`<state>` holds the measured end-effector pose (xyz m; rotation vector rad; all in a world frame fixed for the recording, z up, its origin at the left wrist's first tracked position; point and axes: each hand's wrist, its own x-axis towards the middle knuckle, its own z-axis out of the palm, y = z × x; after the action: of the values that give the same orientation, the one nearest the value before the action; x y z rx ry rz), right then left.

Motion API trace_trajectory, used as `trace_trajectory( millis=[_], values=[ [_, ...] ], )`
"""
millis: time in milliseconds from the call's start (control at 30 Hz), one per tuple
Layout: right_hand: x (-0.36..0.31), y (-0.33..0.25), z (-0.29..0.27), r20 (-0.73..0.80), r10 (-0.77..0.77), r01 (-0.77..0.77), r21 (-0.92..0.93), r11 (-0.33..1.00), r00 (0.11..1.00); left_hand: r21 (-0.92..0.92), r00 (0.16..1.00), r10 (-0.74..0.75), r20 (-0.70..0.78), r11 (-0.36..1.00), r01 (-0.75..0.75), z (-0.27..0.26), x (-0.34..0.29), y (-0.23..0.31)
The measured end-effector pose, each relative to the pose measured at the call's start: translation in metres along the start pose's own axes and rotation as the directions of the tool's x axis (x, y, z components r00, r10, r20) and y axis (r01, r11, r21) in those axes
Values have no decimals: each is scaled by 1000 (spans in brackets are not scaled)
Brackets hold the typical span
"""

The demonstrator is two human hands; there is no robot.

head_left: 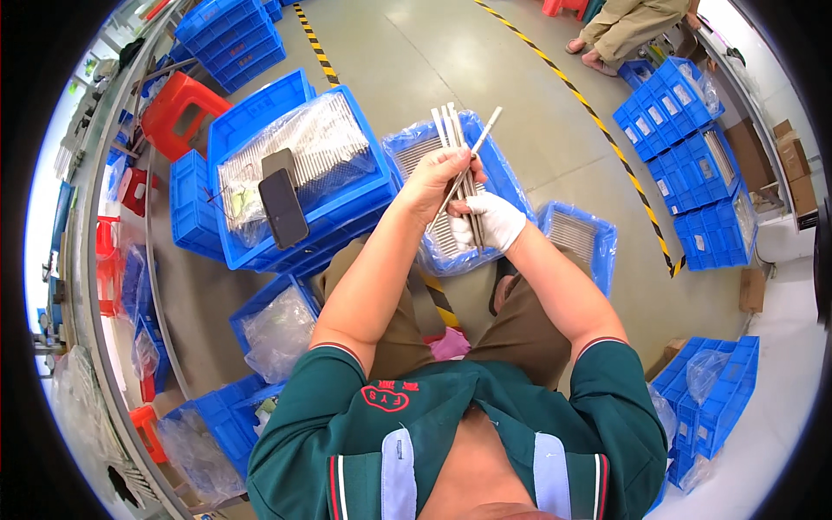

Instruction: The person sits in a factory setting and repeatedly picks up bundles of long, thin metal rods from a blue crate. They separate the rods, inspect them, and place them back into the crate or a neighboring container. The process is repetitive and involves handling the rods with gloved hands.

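Several slim metal rods (452, 126) are bunched in front of me, held above a blue crate (511, 186) lined with clear plastic. Bare, my left hand (436, 178) pinches one rod, which slants across the others. My right hand (487, 223), in a white glove, is closed around the lower part of the bunch. More rods lie in rows inside the crate below. To the left, a stacked blue crate (351, 192) holds rows of similar rods under clear plastic, with a black phone (282, 208) lying on top.
Another blue crate of rods (576, 232) stands right of my knees. Stacked blue crates (685, 165) line the right side. A red stool (180, 113) stands at the left, near a long bench edge (95, 260). Striped tape (598, 121) marks the floor; a person's legs (620, 35) show far right.
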<state>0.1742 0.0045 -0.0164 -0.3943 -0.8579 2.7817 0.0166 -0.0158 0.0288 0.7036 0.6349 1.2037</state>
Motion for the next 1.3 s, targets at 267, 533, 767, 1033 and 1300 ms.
trace_trajectory(
  millis=[267, 533, 767, 1033, 1300],
  values=[
    [2, 0, 24, -307, -231, 208, -109, 972, 923, 105, 987, 126, -98, 988, -116, 16, 6, -3],
    [-16, -15, 26, 53, -65, 59, 106, 993, 997, 66, 988, -8, 152, 998, -2, 12, 6, 9],
    [-33, -52, -3, -355, -125, -59, -466, 883, 927, 387, 969, 226, 101, 888, -247, -1, 8, 28],
    [-29, -63, -124, -583, -408, -701, -667, -253, 703, 317, 934, 221, -280, 940, -127, -34, -22, 53],
    [24, -43, -184, -670, -37, -590, -625, -511, 741, 339, 963, 178, -204, 935, -101, -32, -34, 54]
  ],
)
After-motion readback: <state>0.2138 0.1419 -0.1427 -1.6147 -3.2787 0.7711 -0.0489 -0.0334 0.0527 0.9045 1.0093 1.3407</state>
